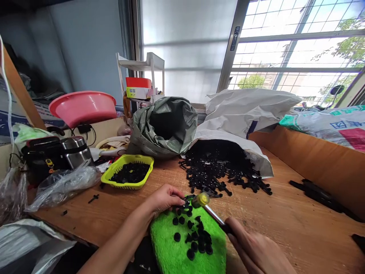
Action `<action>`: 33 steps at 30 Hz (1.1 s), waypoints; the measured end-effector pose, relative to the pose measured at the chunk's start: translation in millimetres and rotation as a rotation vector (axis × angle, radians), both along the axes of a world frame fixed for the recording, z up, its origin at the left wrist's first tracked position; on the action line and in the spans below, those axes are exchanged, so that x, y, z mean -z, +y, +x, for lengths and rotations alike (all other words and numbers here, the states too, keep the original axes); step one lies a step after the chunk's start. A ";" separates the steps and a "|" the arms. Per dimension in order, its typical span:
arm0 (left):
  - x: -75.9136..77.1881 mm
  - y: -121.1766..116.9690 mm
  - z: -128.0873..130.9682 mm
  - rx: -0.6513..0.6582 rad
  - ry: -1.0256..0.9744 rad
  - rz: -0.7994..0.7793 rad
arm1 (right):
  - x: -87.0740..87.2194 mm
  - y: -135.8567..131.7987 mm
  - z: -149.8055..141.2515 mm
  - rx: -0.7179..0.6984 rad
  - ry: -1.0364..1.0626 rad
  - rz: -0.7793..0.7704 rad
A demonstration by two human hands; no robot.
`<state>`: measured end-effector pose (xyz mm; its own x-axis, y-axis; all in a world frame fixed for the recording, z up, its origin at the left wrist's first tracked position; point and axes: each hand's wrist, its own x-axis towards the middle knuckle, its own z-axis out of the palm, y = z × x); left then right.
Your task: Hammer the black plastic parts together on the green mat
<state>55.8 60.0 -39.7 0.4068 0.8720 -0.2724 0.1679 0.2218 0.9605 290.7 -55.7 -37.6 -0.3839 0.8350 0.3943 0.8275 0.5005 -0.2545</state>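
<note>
My right hand [248, 239] is closed round the dark grip of a small mallet [215, 215], which has a metal shaft and a yellowish head. The mallet's head is over the far edge of a bright green cloth [165, 247]. Right beside it, the fingers of my left hand [168, 198] pinch a black plastic part [186, 201]; its exact shape is partly hidden. Several loose round black pieces [201, 238] lie scattered on the cloth, nearer to me than both hands.
Black parts [211, 171] spill from a white sack [264, 161] behind the cloth. A yellow-green basket [150, 173] holds more black pieces. Behind it stands an open grey-green sack [142, 137]. A steel flask [75, 150] and plastic bag [68, 180] are left; a black object [316, 194] lies right.
</note>
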 end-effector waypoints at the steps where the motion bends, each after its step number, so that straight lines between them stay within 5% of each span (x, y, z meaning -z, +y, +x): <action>1: 0.2 0.0 -0.2 -0.003 0.004 0.001 | -1.2 4.3 -3.7 0.020 -0.047 0.000; 8: 4.2 1.1 -1.3 0.013 -0.042 0.025 | -14.8 13.5 -10.5 0.072 0.015 -0.058; 26: 7.8 2.4 -0.4 0.032 -0.103 0.027 | 3.0 16.0 -10.6 0.150 0.009 -0.197; 33: 6.4 -0.7 -2.7 -0.084 -0.136 0.004 | -0.1 -3.5 -8.5 0.164 0.293 -0.186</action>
<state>53.1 59.3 -46.2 0.3658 0.9052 -0.2164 0.0169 0.2260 0.9740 282.3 -59.2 -37.5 -0.1326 0.9435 0.3035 0.7718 0.2905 -0.5656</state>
